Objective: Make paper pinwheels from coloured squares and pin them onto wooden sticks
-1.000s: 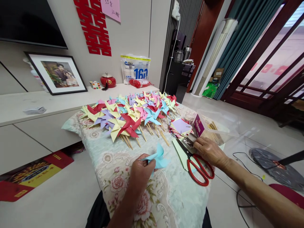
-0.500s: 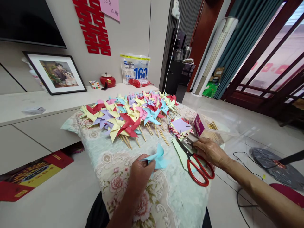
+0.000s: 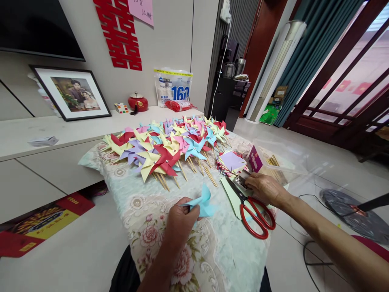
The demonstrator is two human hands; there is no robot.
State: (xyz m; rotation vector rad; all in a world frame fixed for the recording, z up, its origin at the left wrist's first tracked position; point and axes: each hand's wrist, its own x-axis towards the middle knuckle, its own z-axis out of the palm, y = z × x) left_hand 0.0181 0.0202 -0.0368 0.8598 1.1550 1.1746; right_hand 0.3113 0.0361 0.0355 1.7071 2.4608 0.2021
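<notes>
Fingers (image 3: pixel 253 181) of right hand (image 3: pixel 268 189) now reach farther over tin (image 3: pixel 242 176).

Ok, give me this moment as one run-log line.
Left hand: holds curled blue paper | Right hand: at small box | Scissors: lying beside box | Pinwheels: grouped on tablecloth

Site: a home, apparently the living room. Noted from where I stand: black TV (image 3: pixel 36 28) on the wall (image 3: pixel 172 36); below it, a long white cabinet (image 3: pixel 18 136) bearing a framed portrait (image 3: pixel 75 95), puzzle cube (image 3: pixel 122 108) and red lidded pot (image 3: pixel 138 104). Red paper cut-out (image 3: pixel 119 36) also on the wall. Far side: tall white air conditioner (image 3: pixel 275 73), teal curtain (image 3: pixel 310 52), dark-wood glazed doors (image 3: pixel 337 95). Floor (image 3: pixel 322 168) pale-tiled. Counter (image 3: pixel 243 259) dressed in a floral cloth (image 3: pixel 149 235), household pattern. Metal vessels (image 3: pixel 228 71) sit on a black stand (image 3: pixel 223 95) farther back.
</notes>
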